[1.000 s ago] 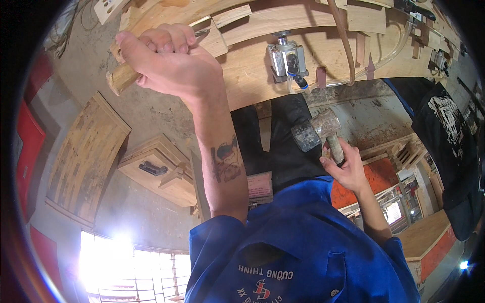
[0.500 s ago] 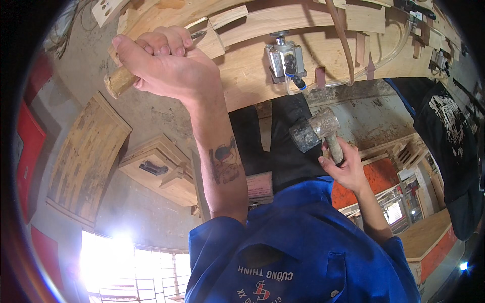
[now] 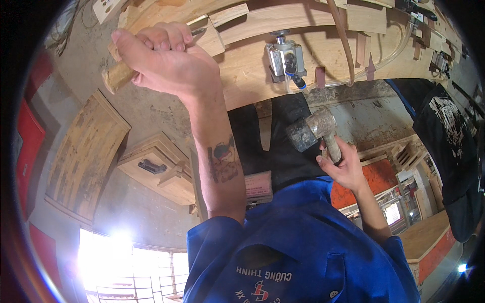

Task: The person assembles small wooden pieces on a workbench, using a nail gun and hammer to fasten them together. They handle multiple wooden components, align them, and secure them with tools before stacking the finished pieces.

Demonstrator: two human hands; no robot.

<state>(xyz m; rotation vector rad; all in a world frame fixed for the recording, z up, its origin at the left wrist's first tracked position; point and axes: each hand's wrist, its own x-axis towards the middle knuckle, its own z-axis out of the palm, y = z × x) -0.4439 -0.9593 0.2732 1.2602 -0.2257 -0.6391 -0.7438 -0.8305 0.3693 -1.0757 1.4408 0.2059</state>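
My left hand (image 3: 169,60) is closed in a fist around a wooden-handled chisel (image 3: 116,78), over the left end of the wooden workpiece. The handle's butt sticks out below the thumb side. A short dark metal tip (image 3: 198,31) shows past the fingers, against a small wood block (image 3: 214,43); whether it touches the block I cannot tell. Lower down, my right hand (image 3: 346,164) grips a mallet by its handle. The worn grey and black mallet head (image 3: 311,130) is held up in front of my dark trousers, apart from the wood.
A metal pneumatic clamp (image 3: 285,59) with a clear hose stands on the curved wooden board (image 3: 242,83). A brown hose (image 3: 343,45) crosses it. Dark cloth (image 3: 444,151) hangs at the right. Wooden panels (image 3: 86,156) lean at the left, near a bright window.
My left hand and the chisel have shifted very slightly up and left. The mallet has moved a little to the left. Both grips look the same.
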